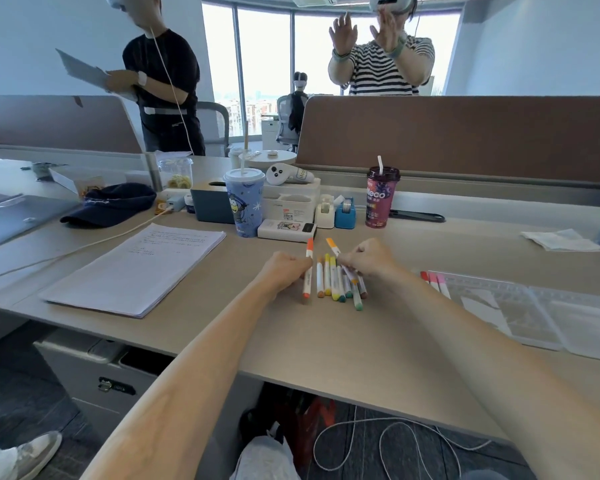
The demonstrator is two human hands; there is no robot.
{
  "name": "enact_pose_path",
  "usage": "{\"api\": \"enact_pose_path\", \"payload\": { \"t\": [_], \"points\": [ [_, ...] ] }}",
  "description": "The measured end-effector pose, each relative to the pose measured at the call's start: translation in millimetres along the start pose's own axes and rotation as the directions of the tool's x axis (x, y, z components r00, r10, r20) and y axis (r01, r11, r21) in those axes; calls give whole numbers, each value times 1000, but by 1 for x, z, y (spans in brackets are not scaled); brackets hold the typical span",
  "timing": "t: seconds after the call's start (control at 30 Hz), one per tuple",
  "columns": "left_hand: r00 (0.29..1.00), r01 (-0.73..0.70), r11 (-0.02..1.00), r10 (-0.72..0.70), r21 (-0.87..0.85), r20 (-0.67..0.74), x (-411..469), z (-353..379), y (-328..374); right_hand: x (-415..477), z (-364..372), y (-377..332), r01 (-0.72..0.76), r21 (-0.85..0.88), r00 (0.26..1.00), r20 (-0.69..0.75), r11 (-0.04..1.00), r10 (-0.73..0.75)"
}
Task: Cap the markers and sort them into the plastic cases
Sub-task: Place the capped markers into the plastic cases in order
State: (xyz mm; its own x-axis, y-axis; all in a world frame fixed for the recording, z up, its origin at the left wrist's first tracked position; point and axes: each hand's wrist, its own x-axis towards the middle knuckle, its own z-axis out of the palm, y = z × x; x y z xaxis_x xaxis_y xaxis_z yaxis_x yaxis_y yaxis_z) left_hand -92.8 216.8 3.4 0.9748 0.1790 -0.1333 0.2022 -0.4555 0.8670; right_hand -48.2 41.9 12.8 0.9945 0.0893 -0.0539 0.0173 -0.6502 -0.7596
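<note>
1. The left hand (284, 271) pinches an orange-capped marker (309, 251) in its fingers. The right hand (368, 259) pinches a yellow-capped marker (333, 246). A row of markers (335, 282) lies on the table (326, 341) between the fingers.
2. Right of the fingers are the plastic cases (506, 303), with pink markers (437, 284) at their left edge.
3. Beyond the fingers stand a purple cup (380, 199) reading "Meco" and a blue cartoon cup (245, 206).

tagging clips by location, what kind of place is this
Most likely an open-plan office: desks split by brown divider panels, a mesh office chair by tall windows, and a stack of printed papers on the desk beside the markers.
</note>
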Motion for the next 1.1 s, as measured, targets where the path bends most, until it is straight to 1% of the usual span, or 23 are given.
{"api": "enact_pose_path", "payload": {
  "t": [0.2,0.33,0.5,0.63,0.8,0.93,1.1],
  "points": [
    [996,-40,999,42,-19,80,-2,29,24,-14,-27,34,16,67,990,-141,998,-6],
    [988,-46,997,55,-59,146,-5,53,38,-26,-47,50,63,10,983,-173,998,-61],
    [972,-90,992,108,-93,210,-10,82,62,-42,-79,69,106,106,962,-262,989,-75],
    [962,-107,988,130,-107,241,-11,111,82,-58,-106,91,102,40,963,-253,994,-89],
    [948,-157,983,177,-96,263,-20,153,102,-77,-132,120,67,33,959,-278,997,-56],
    [928,-194,981,192,-25,319,-25,178,114,-88,-150,136,40,23,960,-278,999,-32],
    [912,-242,970,213,40,352,-31,189,120,-96,-160,153,74,49,964,-261,996,-58]
  ]
}}
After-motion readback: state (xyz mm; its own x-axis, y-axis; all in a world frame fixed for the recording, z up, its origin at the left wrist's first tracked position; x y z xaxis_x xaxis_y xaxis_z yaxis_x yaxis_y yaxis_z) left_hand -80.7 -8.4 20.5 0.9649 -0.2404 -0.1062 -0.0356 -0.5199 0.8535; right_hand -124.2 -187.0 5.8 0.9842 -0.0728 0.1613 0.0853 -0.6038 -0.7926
